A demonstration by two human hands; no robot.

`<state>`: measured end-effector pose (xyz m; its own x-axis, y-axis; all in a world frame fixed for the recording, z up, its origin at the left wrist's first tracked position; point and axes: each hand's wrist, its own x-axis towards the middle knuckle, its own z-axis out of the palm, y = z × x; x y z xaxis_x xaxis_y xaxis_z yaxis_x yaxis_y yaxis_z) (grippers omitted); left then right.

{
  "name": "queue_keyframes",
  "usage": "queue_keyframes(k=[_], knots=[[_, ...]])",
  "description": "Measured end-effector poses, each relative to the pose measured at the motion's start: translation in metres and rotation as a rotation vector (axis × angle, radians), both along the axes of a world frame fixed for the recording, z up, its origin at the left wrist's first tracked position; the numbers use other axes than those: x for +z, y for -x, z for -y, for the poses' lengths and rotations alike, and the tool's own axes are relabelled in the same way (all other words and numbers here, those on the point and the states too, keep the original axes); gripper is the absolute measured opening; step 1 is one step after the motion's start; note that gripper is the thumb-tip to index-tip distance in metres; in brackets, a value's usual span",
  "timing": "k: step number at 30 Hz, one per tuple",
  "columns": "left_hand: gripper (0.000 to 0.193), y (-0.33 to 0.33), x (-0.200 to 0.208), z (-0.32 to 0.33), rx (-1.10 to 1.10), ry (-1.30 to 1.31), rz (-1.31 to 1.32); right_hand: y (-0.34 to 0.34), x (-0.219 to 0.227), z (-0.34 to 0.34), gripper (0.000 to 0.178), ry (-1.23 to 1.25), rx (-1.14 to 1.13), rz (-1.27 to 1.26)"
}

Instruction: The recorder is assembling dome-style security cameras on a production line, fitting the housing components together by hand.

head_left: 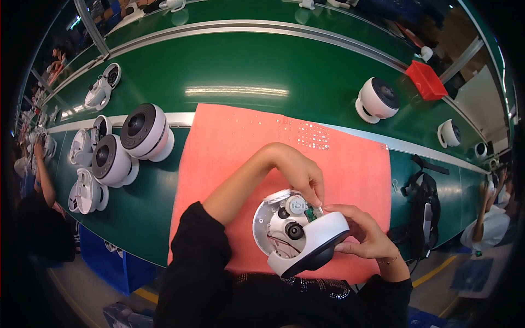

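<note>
An opened white round camera housing [322,228] with a dark front is tilted over the salmon-pink foam mat [229,131], close to my body. My right hand [363,234] grips its right side, thumb below and fingers above. From above, my left hand [299,174] reaches in with its fingers pinched together beside a small green circuit board [310,214]; whatever is between the fingertips is too small to make out. Inside the shell sit a white round motor [296,205], a black lens-like part [294,230] and thin red and dark wires [281,241].
Assembled white cameras [145,131] and opened shells [85,191] stand at the left. Another camera [377,99] and a red bin [425,80] are at the far right. A black strapped tool [426,213] lies right of the mat. Other people work at both sides.
</note>
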<state>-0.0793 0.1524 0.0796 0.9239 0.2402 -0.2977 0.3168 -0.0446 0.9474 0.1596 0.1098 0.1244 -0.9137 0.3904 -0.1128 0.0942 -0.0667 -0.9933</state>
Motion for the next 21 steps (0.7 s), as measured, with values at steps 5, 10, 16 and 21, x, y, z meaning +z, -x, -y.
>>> queue_keyframes(k=[5,10,16,21], knots=[[0.027,0.013,0.038,0.071,0.830,-0.894,-0.246,-0.008,0.003,-0.005,0.046,-0.068,-0.039,0.031],[0.031,0.005,0.043,0.175,0.939,-1.189,-0.361,-0.002,0.000,-0.004,0.040,0.231,-0.011,0.099],[0.026,0.003,0.013,0.197,1.244,-0.849,-0.308,0.011,-0.007,0.001,0.038,0.283,-0.104,0.170],[0.033,0.006,0.006,0.198,1.346,-0.605,-0.036,0.015,-0.005,0.003,0.037,0.235,-0.072,0.146]])
